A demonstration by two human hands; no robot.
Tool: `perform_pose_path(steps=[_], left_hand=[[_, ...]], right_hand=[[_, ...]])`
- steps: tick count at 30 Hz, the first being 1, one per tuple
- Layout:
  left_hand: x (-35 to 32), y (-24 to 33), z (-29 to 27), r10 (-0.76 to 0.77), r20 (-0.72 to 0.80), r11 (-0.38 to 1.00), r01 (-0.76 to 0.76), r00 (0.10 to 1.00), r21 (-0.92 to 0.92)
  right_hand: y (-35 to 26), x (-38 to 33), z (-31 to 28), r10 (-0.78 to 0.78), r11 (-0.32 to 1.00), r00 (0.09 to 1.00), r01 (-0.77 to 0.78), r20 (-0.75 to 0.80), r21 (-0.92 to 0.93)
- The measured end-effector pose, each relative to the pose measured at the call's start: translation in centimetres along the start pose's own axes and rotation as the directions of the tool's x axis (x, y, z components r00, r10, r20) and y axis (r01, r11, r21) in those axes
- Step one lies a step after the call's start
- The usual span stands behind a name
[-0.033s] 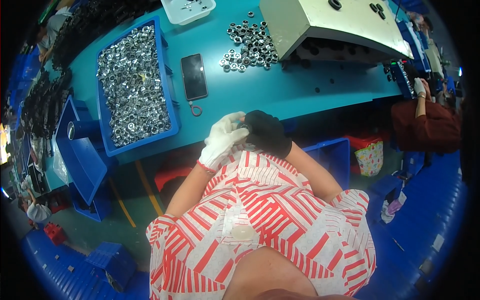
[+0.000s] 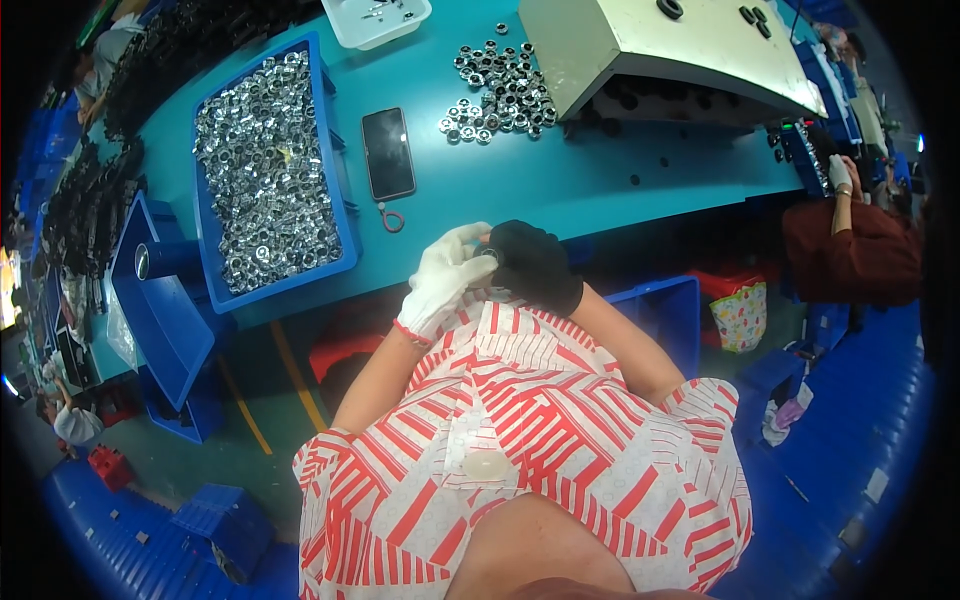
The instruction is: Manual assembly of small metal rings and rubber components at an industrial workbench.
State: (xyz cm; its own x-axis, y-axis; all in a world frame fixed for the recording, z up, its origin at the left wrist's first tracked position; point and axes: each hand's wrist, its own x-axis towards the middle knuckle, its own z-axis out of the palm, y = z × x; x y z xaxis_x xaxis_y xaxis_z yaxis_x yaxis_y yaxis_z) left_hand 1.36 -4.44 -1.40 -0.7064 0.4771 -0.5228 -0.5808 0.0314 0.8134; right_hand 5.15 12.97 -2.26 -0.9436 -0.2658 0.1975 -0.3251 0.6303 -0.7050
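My left hand [image 2: 447,277], in a white glove, and my right hand [image 2: 536,268], in a black glove, meet just off the table's near edge, close to my body. Both are closed, fingertips together, around a small shiny ring-shaped part [image 2: 492,255]. Only a bit of its rim shows; the fingers cover the rest. Beyond my hands, a loose group of chrome ring-shaped parts [image 2: 505,92] lies on the teal table [image 2: 440,185]. To the left stands a blue bin [image 2: 352,245] filled with similar shiny rings.
A phone [image 2: 388,155] with a red ring strap lies beside the bin. A cream metal housing [image 2: 590,50] stands at the back right, near a white tray [image 2: 375,30]. Blue crates [image 2: 165,320] are at the left. A co-worker's sleeve [image 2: 850,240] shows at far right.
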Motion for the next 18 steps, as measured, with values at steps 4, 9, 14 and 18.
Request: perform_pose_path(steps=[4,9,14,18], left_hand=[[0.4,0.9,-0.1,-0.094,0.04,0.992,0.091,0.995,0.087],[0.5,1.9,-0.6,-0.118,0.102,0.991,0.11,0.988,0.078],[0.5,2.1,-0.7,-0.01,0.075,0.989,0.021,0.997,-0.147],[0.3,1.1,-0.1,-0.006,0.031,0.968,0.014,0.999,-0.251]], right_hand=[[0.1,-0.1,0.1,-0.037,0.999,0.999,0.036,-0.035,-0.041],[-0.5,0.3,0.2,-0.013,0.999,1.0,0.013,-0.012,0.043],[0.4,-0.1,-0.6,0.171,0.964,0.984,-0.178,0.053,0.199],[0.1,-0.3,-0.5,0.282,0.934,0.959,-0.273,-0.004,0.232]])
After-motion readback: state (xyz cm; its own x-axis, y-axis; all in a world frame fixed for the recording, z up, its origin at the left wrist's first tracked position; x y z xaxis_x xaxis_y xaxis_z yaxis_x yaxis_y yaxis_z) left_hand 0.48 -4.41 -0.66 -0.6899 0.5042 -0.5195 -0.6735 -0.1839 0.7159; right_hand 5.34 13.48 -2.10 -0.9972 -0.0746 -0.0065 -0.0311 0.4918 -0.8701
